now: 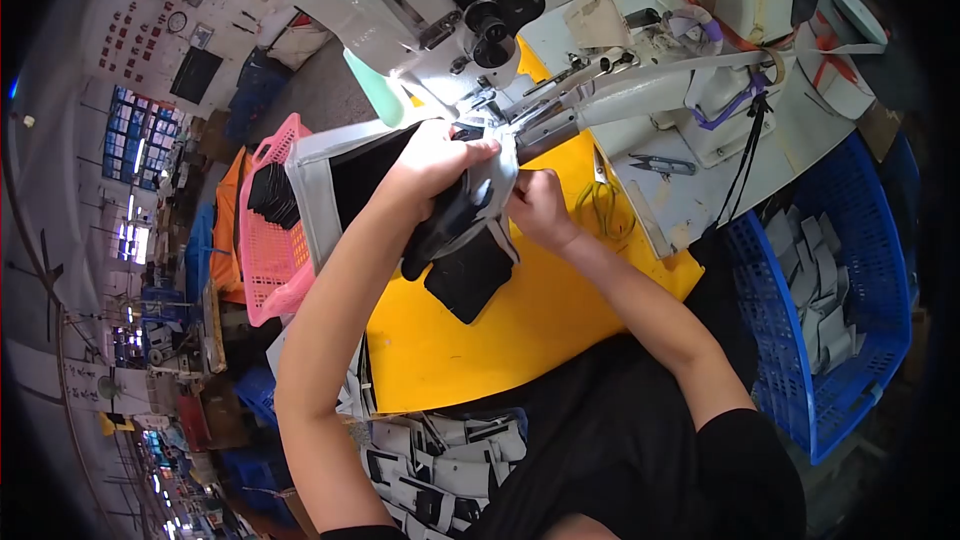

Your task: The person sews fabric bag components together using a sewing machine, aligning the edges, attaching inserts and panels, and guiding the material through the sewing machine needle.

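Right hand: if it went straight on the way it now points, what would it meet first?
Likely the grey-and-black workpiece, just ahead of the right hand; whether they already touch is unclear.

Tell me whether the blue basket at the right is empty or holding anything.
Not empty: grey pieces lie heaped inside the blue basket.

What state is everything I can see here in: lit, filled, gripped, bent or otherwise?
Left hand: closed on the grey-and-black piece
Right hand: curled at its edge, grip unclear
Grey-and-black piece: gripped, bent
Sewing machine: lit at its working end; running or stopped, can't tell
Pink basket: holding black pieces
Blue basket at right: partly filled with grey pieces
Scissors: lying on the yellow sheet
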